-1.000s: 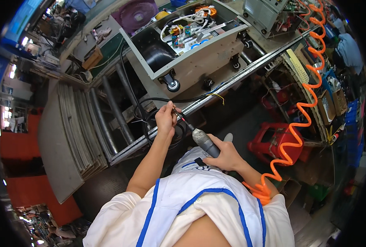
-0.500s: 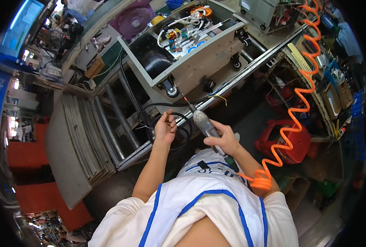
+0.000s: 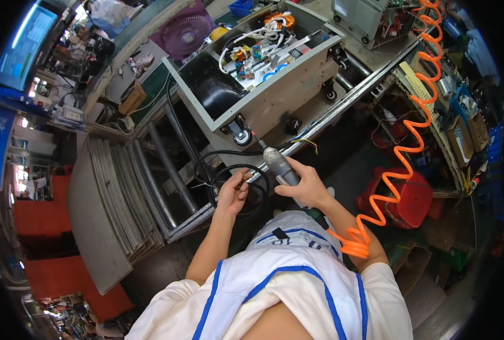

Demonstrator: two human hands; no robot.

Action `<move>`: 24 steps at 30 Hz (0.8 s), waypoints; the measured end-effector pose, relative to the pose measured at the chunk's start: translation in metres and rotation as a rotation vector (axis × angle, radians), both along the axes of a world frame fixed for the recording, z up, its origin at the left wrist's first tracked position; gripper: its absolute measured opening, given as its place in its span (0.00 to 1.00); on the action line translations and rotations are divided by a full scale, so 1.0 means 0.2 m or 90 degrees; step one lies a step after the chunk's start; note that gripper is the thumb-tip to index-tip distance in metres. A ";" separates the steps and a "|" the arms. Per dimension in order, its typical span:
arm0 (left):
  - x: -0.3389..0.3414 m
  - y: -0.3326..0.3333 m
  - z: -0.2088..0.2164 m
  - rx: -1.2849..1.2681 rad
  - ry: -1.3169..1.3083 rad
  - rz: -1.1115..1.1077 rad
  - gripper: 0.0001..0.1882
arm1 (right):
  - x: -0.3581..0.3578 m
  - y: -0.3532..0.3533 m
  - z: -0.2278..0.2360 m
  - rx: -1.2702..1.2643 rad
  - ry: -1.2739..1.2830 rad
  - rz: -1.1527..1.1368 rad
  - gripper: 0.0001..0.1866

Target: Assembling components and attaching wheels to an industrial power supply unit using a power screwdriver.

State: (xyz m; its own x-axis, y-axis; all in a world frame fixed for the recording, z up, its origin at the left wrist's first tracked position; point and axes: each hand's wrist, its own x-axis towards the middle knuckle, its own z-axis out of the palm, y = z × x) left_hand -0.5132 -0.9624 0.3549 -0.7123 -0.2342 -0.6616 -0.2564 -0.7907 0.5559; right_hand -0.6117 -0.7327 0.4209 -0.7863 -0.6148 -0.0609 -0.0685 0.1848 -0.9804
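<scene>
My right hand is wrapped round a grey pneumatic screwdriver. Its bit points up and left at a caster on the near corner of a grey metal chassis; whether the bit touches a screw there is too small to tell. My left hand hovers beside a coiled black cable, fingers curled in a loose pinch. Anything small between those fingers cannot be made out. The chassis lies on its side, its open face showing wires, a copper coil and circuit parts.
A stretchy orange air hose hangs on the right and runs down to my right forearm. The roller conveyor carries the chassis. Flat grey panels stand at left. A red stool is at right, a purple fan behind.
My left hand has drawn back, lower and towards me, with its fingers loosening a little. The screwdriver's bit is now closer to the caster. The whole view has shifted slightly.
</scene>
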 end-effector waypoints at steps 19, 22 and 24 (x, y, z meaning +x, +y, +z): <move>-0.17 0.02 -0.11 0.114 0.060 -0.053 0.12 | 0.01 0.00 0.04 0.007 0.001 -0.013 0.39; -0.27 0.05 -0.10 0.166 0.086 -0.046 0.13 | 0.07 0.14 0.03 0.027 -0.019 0.018 0.39; -0.34 0.07 -0.11 0.214 0.124 -0.054 0.13 | 0.11 0.25 0.04 0.031 -0.065 0.048 0.40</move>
State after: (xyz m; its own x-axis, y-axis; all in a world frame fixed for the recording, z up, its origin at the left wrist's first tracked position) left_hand -0.5807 -0.9480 0.3320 -0.8400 0.0369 -0.5414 -0.2433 -0.9174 0.3150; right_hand -0.5902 -0.6821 0.4286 -0.7266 -0.6659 -0.1689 0.0156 0.2297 -0.9731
